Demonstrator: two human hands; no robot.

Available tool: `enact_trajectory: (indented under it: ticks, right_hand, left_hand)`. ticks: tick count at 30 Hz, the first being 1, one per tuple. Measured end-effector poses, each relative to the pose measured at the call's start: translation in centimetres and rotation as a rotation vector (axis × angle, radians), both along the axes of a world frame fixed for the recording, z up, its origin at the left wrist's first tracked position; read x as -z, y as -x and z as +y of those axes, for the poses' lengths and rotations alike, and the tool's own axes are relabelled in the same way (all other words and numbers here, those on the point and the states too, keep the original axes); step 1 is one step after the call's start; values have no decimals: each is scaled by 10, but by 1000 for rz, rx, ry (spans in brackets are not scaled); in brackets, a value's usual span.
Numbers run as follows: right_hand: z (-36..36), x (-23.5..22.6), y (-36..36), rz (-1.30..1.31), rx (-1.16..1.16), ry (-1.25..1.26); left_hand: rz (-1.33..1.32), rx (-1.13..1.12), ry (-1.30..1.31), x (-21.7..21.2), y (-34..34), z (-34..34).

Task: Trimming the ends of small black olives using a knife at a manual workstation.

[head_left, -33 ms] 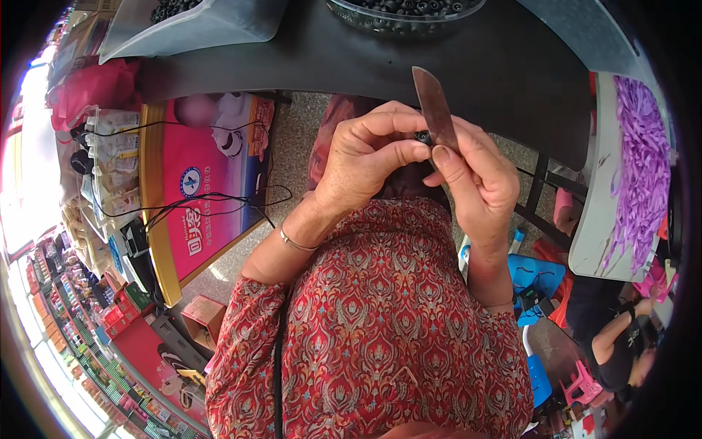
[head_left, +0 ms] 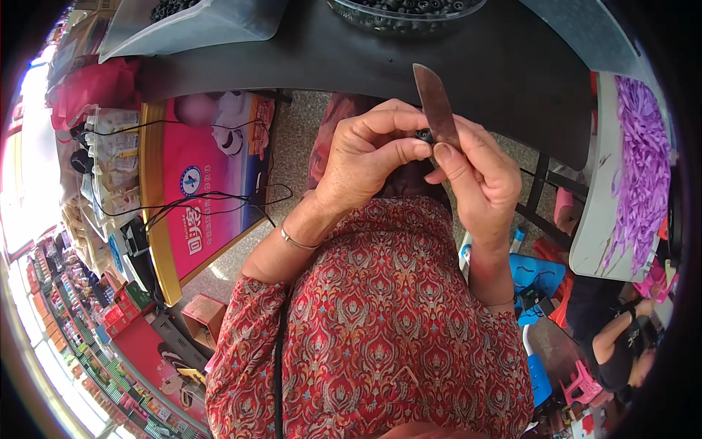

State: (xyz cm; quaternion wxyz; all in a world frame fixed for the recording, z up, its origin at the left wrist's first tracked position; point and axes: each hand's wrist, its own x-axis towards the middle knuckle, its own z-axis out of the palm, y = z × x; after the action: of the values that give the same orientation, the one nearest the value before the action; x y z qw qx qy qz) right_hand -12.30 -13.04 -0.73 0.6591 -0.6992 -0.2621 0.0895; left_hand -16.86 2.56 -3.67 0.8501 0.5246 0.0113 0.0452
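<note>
A small black ring-shaped part (head_left: 423, 135) is pinched between the thumb and forefinger of my left hand (head_left: 358, 157). Its far side is covered by the fingers. My right hand (head_left: 482, 175) grips a short knife (head_left: 434, 102) with a dull brownish blade that points up and away. The handle is hidden in the palm. The blade's lower part lies right beside the black part; whether its edge touches cannot be told. Both hands are held close together at the near edge of the black table (head_left: 322, 66).
A clear tub (head_left: 409, 28) of small black parts stands at the table's far side. A translucent bin (head_left: 234, 25) with more is at far left. Purple strips (head_left: 640, 175) lie on a white board at right. Black cables (head_left: 212, 196) hang at left. Another person (head_left: 618, 336) is at lower right.
The knife and my right hand have shifted very slightly. My left hand keeps its pinch on the black part.
</note>
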Motion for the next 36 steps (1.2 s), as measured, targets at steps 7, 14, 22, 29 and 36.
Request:
enact_trajectory:
  ticks: [7,14,22,29,36]
  right_hand:
    - [-7,7,-6,217,-12,-107]
    - [2,0,1,115,-3,-98]
    - [-3,9,-7,202,9,-135]
    - [1,3,-2,172,-19,-150]
    - [1,14,-11,121,12,-117]
  left_hand:
    - [48,25,45,1,-1,-3]
    - [-175,-22,-236,4,-4,1]
    - [-58,6,-128,3,-1,-3]
    - [-103,-15,-100,4,-2,-1]
    - [-99,11,-117,6,-5,0]
